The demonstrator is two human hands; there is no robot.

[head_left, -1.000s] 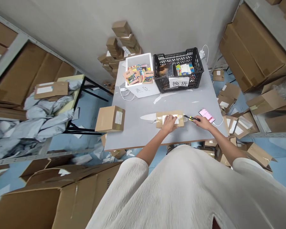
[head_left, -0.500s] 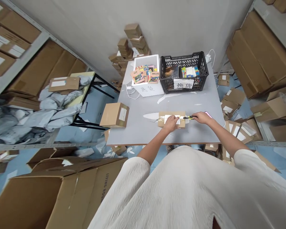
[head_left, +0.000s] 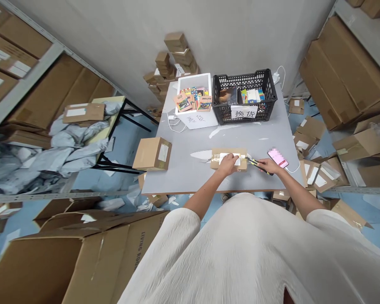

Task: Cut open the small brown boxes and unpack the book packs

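A small taped cardboard box (head_left: 215,162) with a white label on top lies near the front middle of the table. My left hand (head_left: 228,164) presses on its top and steadies it, fingers bent over the label. My right hand (head_left: 268,165) is closed around a black and yellow utility knife (head_left: 256,163). The knife's tip points left at the right end of the box; whether it touches the tape there I cannot tell. Just beyond my right hand lies a phone (head_left: 278,158) with a pink screen and a white cable.
A white foam box (head_left: 198,120) of books and a black plastic crate (head_left: 244,113) stand at the back of the grey table (head_left: 183,179). Another cardboard box (head_left: 150,153) sits on the left edge. A large open carton (head_left: 107,249) stands at lower left.
My right hand has moved slightly down and right, tilting the knife so its rear end points toward me. The phone shows more fully. My left hand stays on the box.
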